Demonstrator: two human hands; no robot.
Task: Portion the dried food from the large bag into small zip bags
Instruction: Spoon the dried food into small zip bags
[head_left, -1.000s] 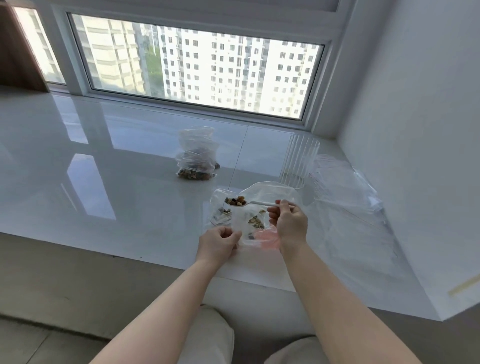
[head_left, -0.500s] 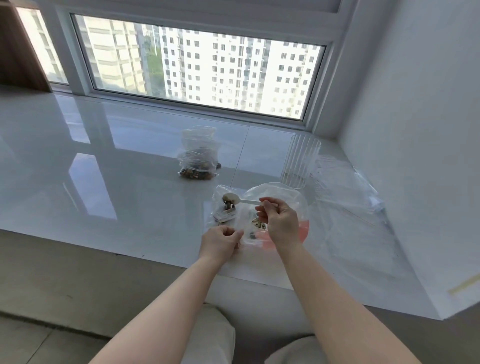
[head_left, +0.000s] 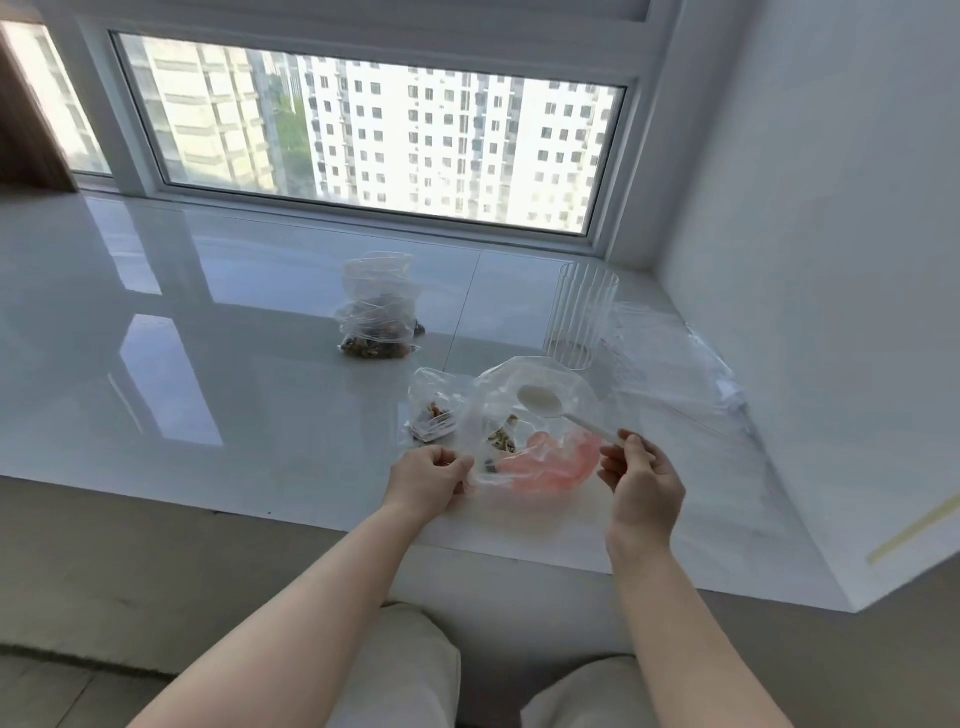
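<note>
A large clear bag with a pink lower part lies near the sill's front edge, holding a little dried food. My left hand grips its left edge. My right hand pinches the handle of a white plastic spoon. The spoon's bowl is empty and hangs over the large bag's mouth. Just left of that bag, a small zip bag lies with some dried food in it. Farther back stand filled small bags in a pile.
A ribbed clear glass stands behind the large bag. Flat empty plastic bags lie to the right, against the white wall. The glossy white sill stretches left; its front edge drops off just before my knees.
The spoon carried food left to the small zip bag, emptied there, and has swung back right over the large bag. My right hand moved right and lower. My left hand kept its hold.
</note>
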